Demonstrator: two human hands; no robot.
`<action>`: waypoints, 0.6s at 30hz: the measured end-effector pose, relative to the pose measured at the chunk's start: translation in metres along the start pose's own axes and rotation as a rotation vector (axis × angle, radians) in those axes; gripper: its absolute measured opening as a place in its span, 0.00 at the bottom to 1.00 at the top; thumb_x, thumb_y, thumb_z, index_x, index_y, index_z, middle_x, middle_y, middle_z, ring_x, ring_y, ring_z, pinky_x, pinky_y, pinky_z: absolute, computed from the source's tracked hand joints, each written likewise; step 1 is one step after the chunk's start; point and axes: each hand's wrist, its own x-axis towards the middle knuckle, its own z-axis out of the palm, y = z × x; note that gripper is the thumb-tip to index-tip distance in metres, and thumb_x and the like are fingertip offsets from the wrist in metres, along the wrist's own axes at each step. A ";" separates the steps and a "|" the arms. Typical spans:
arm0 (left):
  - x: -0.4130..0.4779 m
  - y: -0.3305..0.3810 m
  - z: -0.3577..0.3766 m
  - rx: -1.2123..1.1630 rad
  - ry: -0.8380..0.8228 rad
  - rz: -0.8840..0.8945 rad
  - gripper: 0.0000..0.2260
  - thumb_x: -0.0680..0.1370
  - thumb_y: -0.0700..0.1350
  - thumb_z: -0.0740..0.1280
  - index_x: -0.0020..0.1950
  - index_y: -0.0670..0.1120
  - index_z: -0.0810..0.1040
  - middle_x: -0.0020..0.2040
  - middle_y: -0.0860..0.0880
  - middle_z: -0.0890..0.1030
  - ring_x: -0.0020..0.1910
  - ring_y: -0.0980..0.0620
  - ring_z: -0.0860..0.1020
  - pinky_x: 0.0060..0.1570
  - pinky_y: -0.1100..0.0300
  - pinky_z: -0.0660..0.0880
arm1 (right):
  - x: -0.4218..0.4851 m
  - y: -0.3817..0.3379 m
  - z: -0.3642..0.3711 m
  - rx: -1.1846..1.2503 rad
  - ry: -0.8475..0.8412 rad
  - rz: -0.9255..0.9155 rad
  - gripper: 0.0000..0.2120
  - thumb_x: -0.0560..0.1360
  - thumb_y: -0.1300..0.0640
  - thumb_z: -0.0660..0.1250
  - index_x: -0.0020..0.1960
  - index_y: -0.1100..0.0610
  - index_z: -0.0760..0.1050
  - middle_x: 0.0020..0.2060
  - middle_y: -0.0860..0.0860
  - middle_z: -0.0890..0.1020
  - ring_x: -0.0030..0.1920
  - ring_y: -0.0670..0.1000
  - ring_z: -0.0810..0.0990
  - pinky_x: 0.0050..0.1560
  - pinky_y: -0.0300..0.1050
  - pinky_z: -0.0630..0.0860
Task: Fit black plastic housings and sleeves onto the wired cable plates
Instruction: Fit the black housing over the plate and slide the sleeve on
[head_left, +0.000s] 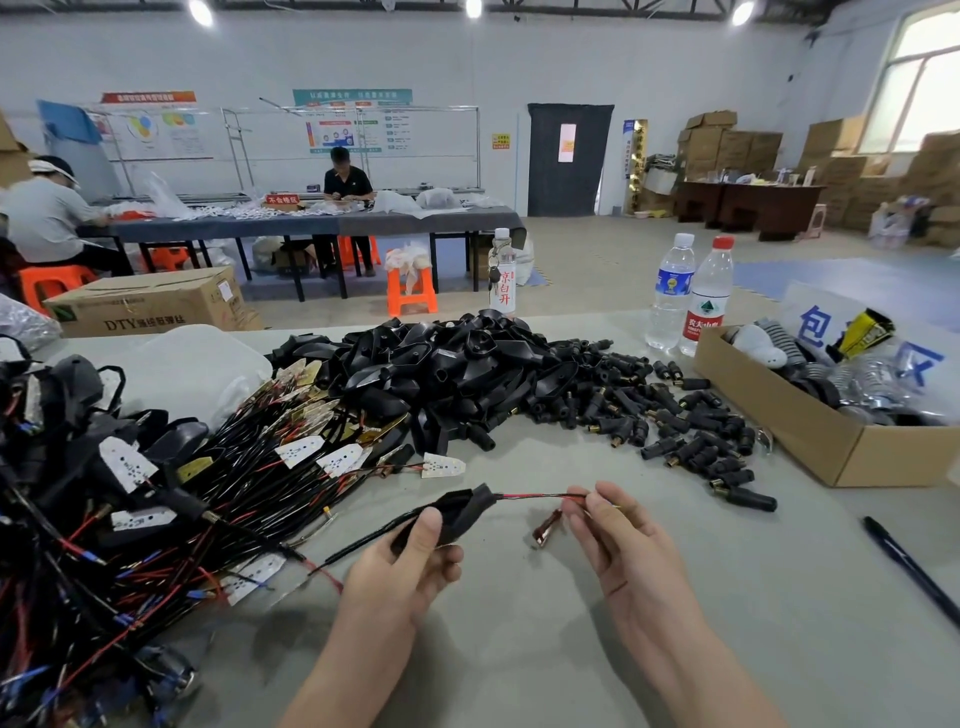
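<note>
Starting at the left: wired plates (218, 457) are heaped in a tangle on the table (519, 660). A black housing (460, 512) is held just above the table in the left hand (410, 564), fingers curled round it. A red-and-black wire pair (540, 496) runs rightward out of its narrow end, long axis nearly level, and is pinched by the right hand (623, 551). A small coppery piece (545, 534) hangs below the wire; its identity cannot be told. Judgement: travel along the wire is left–right. Loose sleeves (675, 421) lie beyond, nearer the right hand.
</note>
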 end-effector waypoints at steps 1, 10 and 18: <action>0.000 0.001 -0.001 -0.017 0.006 -0.004 0.16 0.70 0.47 0.69 0.49 0.35 0.80 0.39 0.42 0.83 0.32 0.52 0.80 0.33 0.62 0.80 | 0.001 -0.002 -0.001 0.005 0.016 -0.012 0.09 0.77 0.69 0.65 0.56 0.62 0.75 0.47 0.60 0.86 0.44 0.52 0.87 0.43 0.38 0.83; 0.000 0.009 -0.007 -0.106 0.088 0.001 0.17 0.72 0.48 0.69 0.53 0.36 0.80 0.42 0.42 0.83 0.35 0.52 0.80 0.33 0.63 0.80 | 0.015 -0.026 -0.019 0.089 0.170 -0.129 0.08 0.79 0.69 0.63 0.54 0.60 0.74 0.40 0.57 0.87 0.42 0.51 0.87 0.41 0.39 0.83; 0.004 0.016 -0.014 -0.092 0.156 0.029 0.15 0.72 0.47 0.71 0.53 0.37 0.79 0.41 0.44 0.85 0.33 0.53 0.81 0.33 0.62 0.80 | 0.021 -0.047 -0.034 0.169 0.282 -0.184 0.09 0.79 0.69 0.63 0.48 0.56 0.74 0.34 0.53 0.86 0.36 0.48 0.86 0.38 0.37 0.82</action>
